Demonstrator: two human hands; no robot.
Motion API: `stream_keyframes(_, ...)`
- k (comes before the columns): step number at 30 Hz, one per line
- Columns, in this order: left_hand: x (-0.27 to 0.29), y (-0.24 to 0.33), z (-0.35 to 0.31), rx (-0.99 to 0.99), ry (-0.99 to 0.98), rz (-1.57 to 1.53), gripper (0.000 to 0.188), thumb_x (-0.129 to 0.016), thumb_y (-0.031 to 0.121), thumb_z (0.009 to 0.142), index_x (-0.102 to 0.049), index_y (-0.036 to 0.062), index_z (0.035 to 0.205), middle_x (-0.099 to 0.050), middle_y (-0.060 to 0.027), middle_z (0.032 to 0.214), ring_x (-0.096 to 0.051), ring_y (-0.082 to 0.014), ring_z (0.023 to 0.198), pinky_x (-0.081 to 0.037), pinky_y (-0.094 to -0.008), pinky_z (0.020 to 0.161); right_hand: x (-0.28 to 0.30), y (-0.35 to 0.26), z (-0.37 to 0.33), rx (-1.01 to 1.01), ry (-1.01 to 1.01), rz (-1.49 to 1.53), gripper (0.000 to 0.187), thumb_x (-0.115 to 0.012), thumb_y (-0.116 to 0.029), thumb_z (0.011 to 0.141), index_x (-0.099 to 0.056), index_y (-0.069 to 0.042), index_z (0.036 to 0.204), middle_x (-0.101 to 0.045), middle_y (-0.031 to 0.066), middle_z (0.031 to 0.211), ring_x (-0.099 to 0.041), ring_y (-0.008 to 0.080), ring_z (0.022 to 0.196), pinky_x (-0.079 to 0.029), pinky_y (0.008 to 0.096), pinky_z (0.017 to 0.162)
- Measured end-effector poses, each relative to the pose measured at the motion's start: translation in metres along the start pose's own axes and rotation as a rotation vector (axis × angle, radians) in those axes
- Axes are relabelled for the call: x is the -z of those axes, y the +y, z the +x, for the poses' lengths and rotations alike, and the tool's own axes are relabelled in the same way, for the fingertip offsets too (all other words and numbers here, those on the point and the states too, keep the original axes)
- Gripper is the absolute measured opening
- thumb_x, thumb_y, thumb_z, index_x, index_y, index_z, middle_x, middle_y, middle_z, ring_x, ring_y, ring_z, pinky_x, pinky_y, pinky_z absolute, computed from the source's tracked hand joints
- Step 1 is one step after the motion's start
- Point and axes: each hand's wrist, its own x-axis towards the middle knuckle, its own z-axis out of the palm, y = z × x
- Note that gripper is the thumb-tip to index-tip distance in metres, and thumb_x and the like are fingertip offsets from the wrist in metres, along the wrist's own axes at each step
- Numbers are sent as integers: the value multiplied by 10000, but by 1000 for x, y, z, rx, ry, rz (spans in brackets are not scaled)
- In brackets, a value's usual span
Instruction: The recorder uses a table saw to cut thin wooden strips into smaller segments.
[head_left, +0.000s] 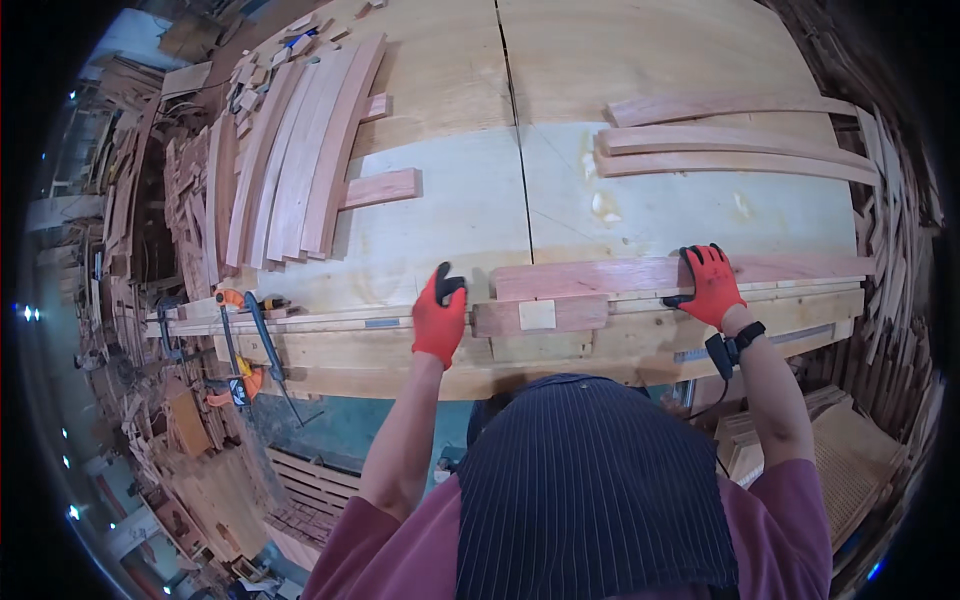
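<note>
A long reddish wooden board (590, 277) lies along the near edge of the workbench. My right hand (713, 288), in a red glove with black fingertips, grips it, with the fingers over its far side and the thumb on the near side. My left hand (438, 318), gloved alike, is just left of the board's end, apart from it. Its fingers are bent and parted from the thumb, with nothing seen between them. In front of the board, a shorter reddish block (585, 316) with a pale square patch sits against the bench edge.
Several reddish planks (290, 165) lie side by side at the left, near a short block (382, 188) and small offcuts (250, 85). Three curved strips (730, 140) rest at the far right. Orange and blue clamps (245, 345) hang on the bench's left edge. Wood stacks (890, 200) flank the bench (440, 150).
</note>
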Motion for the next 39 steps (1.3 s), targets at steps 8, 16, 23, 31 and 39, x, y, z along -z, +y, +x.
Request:
stream_keyframes(8,54,-10,-31,32,337,-331,429,-621,13,988,-578,-14,1414,-735,-89,1182,-675,-113,985,-539,-253,868,-14,4,-3,37,106,-66,971,-878,-469,704,-474,6,1447,-513,206,1429,-436,382,1385,-262,525,1259)
stream_keyframes(16,81,-45,-108,94,547,-330,402,-638,30,982,-601,-10,1380,-742,-81,1141,-669,-112,943,-529,-247,823,-30,10,-12,48,174,-40,956,-850,-526,727,-493,-8,1446,-522,206,1427,-442,384,1388,-253,528,1260)
stream_keyframes(23,103,-88,-189,87,605,-281,388,-598,-16,996,-586,-26,1384,-728,-136,1221,-692,-178,1069,-542,-294,943,-39,9,-21,1,198,-52,982,-849,-569,720,-496,-38,1466,-522,207,1440,-438,398,1397,-291,530,1238)
stream_keyframes(31,107,-129,-316,137,623,-215,370,-623,-6,969,-622,-46,1337,-727,-115,1158,-701,-164,1021,-559,-281,879,-56,19,-26,-35,211,-83,1007,-826,-614,732,-479,-68,1504,-505,215,1486,-422,436,1423,-305,521,1231)
stream_keyframes(39,122,-187,-449,197,672,-173,377,-655,17,965,-628,-21,1338,-728,-72,1102,-668,-127,916,-539,-265,816,-44,4,-29,-123,148,-90,1022,-811,-642,720,-480,-77,1505,-523,203,1466,-463,417,1397,-350,501,1203)
